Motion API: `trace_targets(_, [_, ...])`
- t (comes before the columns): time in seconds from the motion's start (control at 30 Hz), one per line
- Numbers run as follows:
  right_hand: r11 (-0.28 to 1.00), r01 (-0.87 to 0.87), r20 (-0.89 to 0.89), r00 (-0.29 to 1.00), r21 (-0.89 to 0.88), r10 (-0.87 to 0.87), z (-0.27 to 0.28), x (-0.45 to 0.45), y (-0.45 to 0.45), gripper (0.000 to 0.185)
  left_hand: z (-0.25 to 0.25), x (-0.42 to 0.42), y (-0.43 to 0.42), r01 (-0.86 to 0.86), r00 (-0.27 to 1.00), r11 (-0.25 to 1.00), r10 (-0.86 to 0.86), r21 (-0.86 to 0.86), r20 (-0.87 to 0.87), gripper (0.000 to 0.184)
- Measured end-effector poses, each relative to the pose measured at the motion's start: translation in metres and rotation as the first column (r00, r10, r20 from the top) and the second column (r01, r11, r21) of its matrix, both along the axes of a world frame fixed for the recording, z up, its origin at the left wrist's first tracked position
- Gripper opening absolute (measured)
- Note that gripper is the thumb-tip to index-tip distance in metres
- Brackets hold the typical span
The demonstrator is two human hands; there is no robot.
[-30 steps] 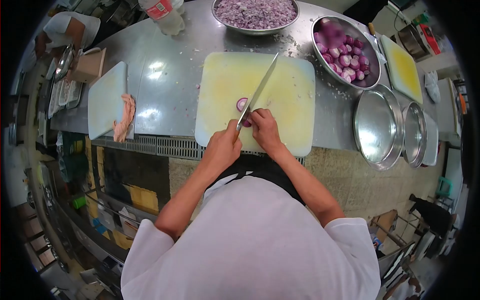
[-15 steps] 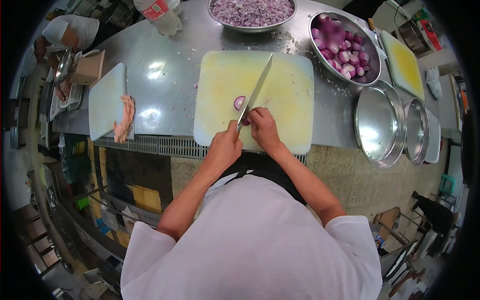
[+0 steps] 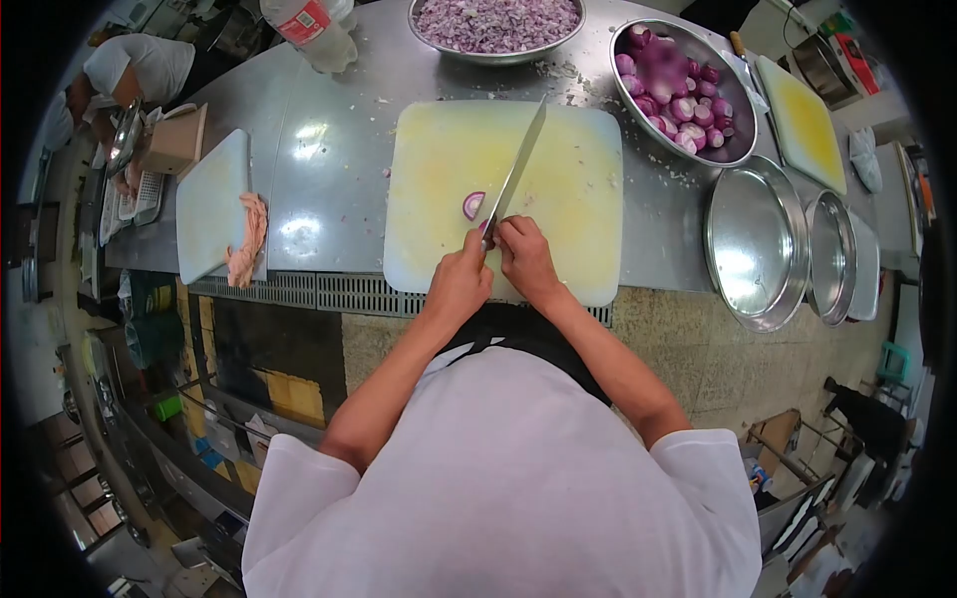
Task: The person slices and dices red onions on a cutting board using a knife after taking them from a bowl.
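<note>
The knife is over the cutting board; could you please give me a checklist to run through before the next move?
1. Knife held in the left hand: ok.
2. Right hand well clear of the knife: not ok, close beside it.
3. Onion piece at the right hand held steady: cannot tell, mostly hidden.
4. Loose onion slice lying apart from the knife: ok.
5. Cutting board lying on the metal table: ok.

On my left, a white board [image 3: 211, 209] rests on the surface [image 3: 324, 204], a crumpled pink thing [image 3: 248, 244], perhaps a cloth, at its near right corner. Beyond is a red-labelled plastic bottle [image 3: 319, 40]. On my right I see round metal pans [image 3: 748, 234] and a yellow-centred board [image 3: 802, 125]; far left, a person [image 3: 155, 65] in white.
</note>
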State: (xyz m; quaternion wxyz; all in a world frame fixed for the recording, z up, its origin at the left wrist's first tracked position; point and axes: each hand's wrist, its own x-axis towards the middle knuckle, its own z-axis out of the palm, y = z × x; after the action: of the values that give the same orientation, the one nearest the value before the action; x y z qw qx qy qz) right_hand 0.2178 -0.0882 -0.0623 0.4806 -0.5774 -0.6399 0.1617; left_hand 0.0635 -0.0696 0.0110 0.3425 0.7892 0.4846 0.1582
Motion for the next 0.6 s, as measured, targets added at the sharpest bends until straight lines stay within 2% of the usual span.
trace_targets(0.13, [1.000,-0.015,-0.001,1.000,0.013,0.015,0.001,0.002,0.001,0.012,0.008,0.004,0.012,0.026,0.998,0.999,-0.027,0.026,0.049,0.037])
trace_targets(0.23, [1.000,-0.015,-0.009,1.000,-0.012,0.015,0.002,0.001,-0.002,0.012,0.038,-0.011,0.001,0.023,1.000,0.999,-0.023,-0.038,0.005,0.042])
trace_targets(0.3, [0.999,0.012,-0.006,1.000,-0.039,-0.013,0.006,0.001,-0.002,0.010,0.064,-0.017,-0.005,-0.068,0.997,0.988,0.064,-0.135,-0.033,0.039])
trace_targets(0.33, [0.999,0.018,-0.007,1.000,-0.039,-0.019,0.007,0.000,-0.001,0.010,0.063,-0.023,-0.005,-0.062,0.998,0.989,0.058,-0.135,-0.033,0.039])
trace_targets(0.4, [0.980,0.039,-0.059,0.997,-0.195,-0.051,0.015,-0.002,-0.001,0.012,0.056,-0.036,-0.002,-0.156,0.988,0.986,0.155,-0.060,-0.026,0.042])
trace_targets(0.53, [0.977,0.096,0.037,0.995,-0.191,-0.091,0.029,-0.013,0.004,0.022,0.032,-0.056,0.016,-0.230,0.972,0.973,0.230,-0.001,-0.040,0.043])
trace_targets(0.57, [0.974,0.089,0.043,0.996,-0.206,-0.082,0.025,-0.015,0.008,0.025,0.024,-0.062,0.020,-0.248,0.962,0.967,0.240,-0.056,-0.129,0.042])
trace_targets(0.6, [0.972,0.083,0.050,0.996,-0.221,-0.074,0.022,-0.013,0.012,0.029,0.017,-0.066,0.020,-0.239,0.966,0.969,0.232,-0.053,-0.118,0.042])
